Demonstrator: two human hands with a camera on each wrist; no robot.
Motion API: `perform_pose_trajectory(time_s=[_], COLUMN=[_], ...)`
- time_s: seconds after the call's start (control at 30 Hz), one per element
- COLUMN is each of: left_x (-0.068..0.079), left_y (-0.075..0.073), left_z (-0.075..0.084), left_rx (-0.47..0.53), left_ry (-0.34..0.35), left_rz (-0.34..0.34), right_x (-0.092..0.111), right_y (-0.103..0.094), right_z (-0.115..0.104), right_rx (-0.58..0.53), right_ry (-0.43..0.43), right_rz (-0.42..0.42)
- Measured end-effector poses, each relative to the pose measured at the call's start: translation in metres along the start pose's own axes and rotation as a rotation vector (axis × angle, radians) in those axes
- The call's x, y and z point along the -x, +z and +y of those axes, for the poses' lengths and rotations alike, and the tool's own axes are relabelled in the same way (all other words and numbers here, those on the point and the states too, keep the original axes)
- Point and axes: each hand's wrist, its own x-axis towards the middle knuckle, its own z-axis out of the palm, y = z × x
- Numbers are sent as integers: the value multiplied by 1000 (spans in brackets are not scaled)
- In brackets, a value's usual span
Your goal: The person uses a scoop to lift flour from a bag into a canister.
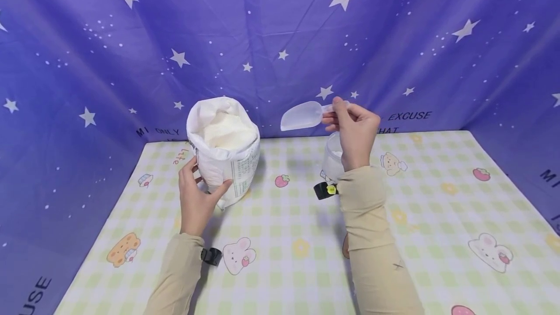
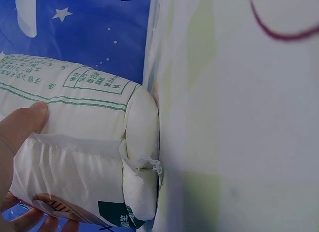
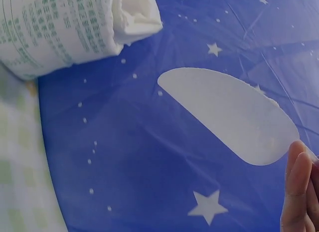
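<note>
A white bag [image 1: 238, 171] of pale, flour-like powder [image 1: 229, 131] stands upright with its top folded open. My left hand [image 1: 199, 201] holds it low down, thumb on the front and fingers round the left side; in the left wrist view the thumb lies across the bag's [image 2: 75, 119] green print. My right hand [image 1: 356, 132] pinches the handle of a translucent plastic scoop [image 1: 302, 115], raised above the table with its bowl pointing left toward the bag. A little white powder clings to the rim of the scoop [image 3: 224, 110] in the right wrist view.
Below the right hand a clear container [image 1: 332, 154] with something white inside stands on the table, partly hidden by the hand and wrist. A green-checked cloth [image 1: 280, 256] covers the table. Blue star-printed curtains [image 1: 271, 28] close off the back and sides.
</note>
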Motion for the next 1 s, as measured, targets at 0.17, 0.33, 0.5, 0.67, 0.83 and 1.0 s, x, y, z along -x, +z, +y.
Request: perform_pose_trajectory(time_s=[0.17,0.33,0.5,0.67,0.83,1.0], left_x=[0,1,1,-1,-1,-1], left_y=[-1,0,0,0,0,1], left_z=[-2,-3,-3,-3,-4,-4], left_rx=[-2,-1,-1,-9,-6,-2], left_ry=[3,7,10,18,20,21], left_rz=[6,6,9,9,10,3], right_x=[3,7,11,14,17,18], right_y=[13,27,37,45,51,55], right_z=[5,7,8,12,16,21], right_rx=[19,8,18,38,64,100], right_ry=[-15,-13,-13,-5,-11,-25], right_rz=[-36,-66,-91,-105,-121,-119])
